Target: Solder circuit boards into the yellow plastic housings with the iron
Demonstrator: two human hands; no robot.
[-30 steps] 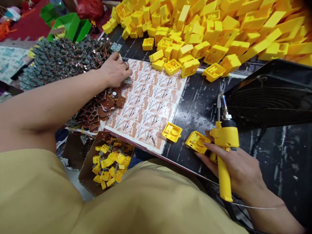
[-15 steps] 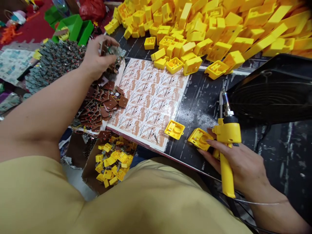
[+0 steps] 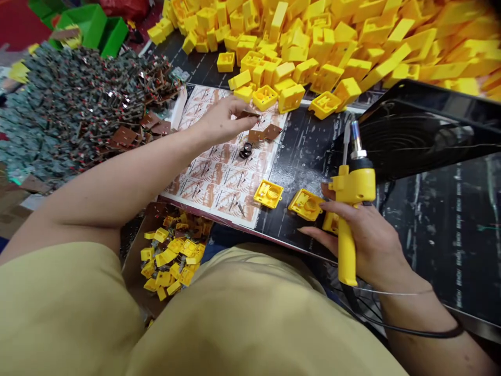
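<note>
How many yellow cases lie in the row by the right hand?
3: left case over the edge of the printed sheet, middle case beside the right hand, third case partly behind the yellow tool. The hand may hide more.

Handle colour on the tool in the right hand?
Yellow handle; shows best in the head view.

By the worktop's [image 3: 415, 230] near edge the soldering gun [image 3: 347, 235] partly hid a yellow case [image 3: 330, 222]; the cut-off yellow heap [image 3: 324, 39] blurred toward the far right corner.
</note>
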